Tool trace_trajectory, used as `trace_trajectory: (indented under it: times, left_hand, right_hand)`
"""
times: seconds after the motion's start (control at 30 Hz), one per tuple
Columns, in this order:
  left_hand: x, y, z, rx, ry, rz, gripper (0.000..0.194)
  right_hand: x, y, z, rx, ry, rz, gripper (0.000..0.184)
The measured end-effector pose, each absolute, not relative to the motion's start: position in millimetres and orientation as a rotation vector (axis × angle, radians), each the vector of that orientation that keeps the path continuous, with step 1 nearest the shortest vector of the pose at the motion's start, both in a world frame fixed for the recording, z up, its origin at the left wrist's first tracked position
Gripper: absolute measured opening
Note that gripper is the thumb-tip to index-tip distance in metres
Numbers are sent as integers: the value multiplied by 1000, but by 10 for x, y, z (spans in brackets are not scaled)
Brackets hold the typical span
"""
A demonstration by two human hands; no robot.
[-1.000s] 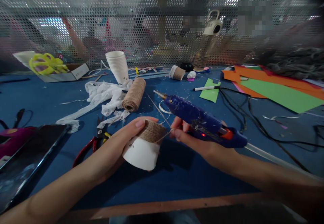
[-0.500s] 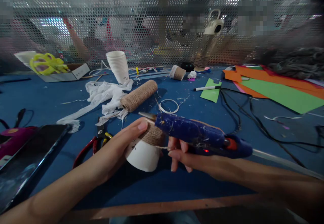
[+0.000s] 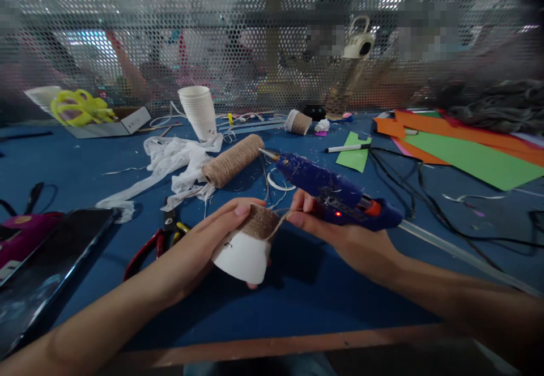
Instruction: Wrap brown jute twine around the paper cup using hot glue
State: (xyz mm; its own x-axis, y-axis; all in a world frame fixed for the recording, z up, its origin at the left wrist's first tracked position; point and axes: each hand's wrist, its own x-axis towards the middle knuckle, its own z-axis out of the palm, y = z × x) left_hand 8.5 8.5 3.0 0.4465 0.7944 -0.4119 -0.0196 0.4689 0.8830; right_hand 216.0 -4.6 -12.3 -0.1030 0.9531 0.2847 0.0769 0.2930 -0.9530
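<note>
The glue gun [image 3: 327, 192] has swung up and away from the half-wrapped cup [image 3: 244, 257], and its nozzle now points at the far right end of the twine roll [image 3: 233, 161]. The roll lies where it was half a second ago. The cup, tilted with its white part toward the person, is held above the table [image 3: 323, 302], on the near side of the roll. The left hand [image 3: 212, 229] has its fingers closed around the cup, with the thumb on the wrapped twine. The right hand [image 3: 331, 223] holds the glue gun, its thumb and forefinger pinching a twine strand [image 3: 277, 227] that runs to the cup. White fabric [image 3: 182, 161] lies left of the roll, pliers [image 3: 161, 237] nearer and left, and stacked paper cups [image 3: 198, 112] beyond it.
</note>
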Motion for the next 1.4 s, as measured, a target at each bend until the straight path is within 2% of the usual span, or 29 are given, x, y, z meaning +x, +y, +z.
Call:
trace_trajectory:
  times: [0.17,0.53,0.73,0.83,1.0,1.2,1.4]
  left_hand:
    - [54,82,27,953,901,498,43]
    - [74,116,57,934,979,698,40]
    - [58,110,81,916,900,803,35]
    - [68,103,116,890,915,869,31]
    - [67,102,157,854,930,965,36]
    - [38,116,104,923,855,973,34]
    - [-1,151,-17,953,830,1020,45]
  right_hand:
    - [2164,-17,-150,-1071,-1453,977,26]
    - [2331,13,-192,-1203,-1459,615,26]
    - [2354,-89,-164,-1045,-1668,717,22]
    - [2331,-144,-141,-938,-1753,650,16]
    - [2345,-137,-160,-693,-1940,680,26]
    - [2357,-116,-119,-987,-1930,722,24]
    - [2359,-131,-54,-1074,-1965,716,26]
